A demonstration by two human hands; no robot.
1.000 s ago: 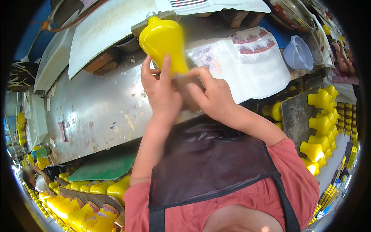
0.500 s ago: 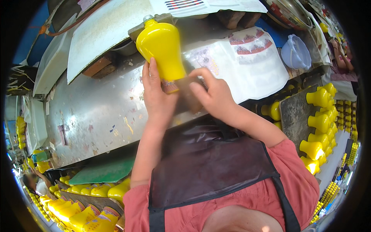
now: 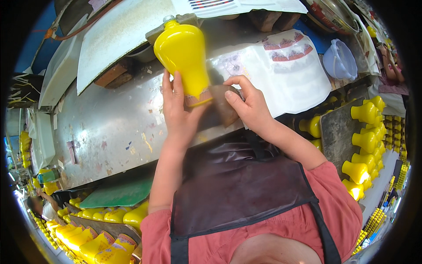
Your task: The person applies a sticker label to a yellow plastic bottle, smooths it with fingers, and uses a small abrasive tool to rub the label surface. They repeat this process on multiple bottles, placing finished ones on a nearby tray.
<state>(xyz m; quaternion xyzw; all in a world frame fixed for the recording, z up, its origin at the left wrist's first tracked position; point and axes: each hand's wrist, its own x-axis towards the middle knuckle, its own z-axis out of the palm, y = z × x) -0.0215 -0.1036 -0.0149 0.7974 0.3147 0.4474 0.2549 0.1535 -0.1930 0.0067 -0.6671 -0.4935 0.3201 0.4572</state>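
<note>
A glossy yellow vase (image 3: 182, 53) lies tilted over the metal worktable, its neck at the far end against a grey block (image 3: 154, 34). Around its narrow foot runs a reddish patterned band (image 3: 198, 97). My left hand (image 3: 179, 108) holds the vase by its lower left side, fingers up along the body and thumb hidden. In my right hand (image 3: 252, 105) is a flat brown scraper-like piece (image 3: 225, 105), pinched between thumb and fingers just right of the foot. Its edge is blurred, so I cannot tell whether it touches the vase.
On the metal table (image 3: 105, 127) lie paper scraps and a white sheet (image 3: 290, 83) with printed red bands. A pale blue bucket (image 3: 339, 60) stands at the far right. Yellow vases (image 3: 364, 141) crowd a board on the right; more patterned vases (image 3: 94, 246) stand at lower left.
My right hand and the brown piece have shifted slightly right, away from the foot, uncovering more of the patterned band. My left hand stays on the vase, which has turned slightly.
</note>
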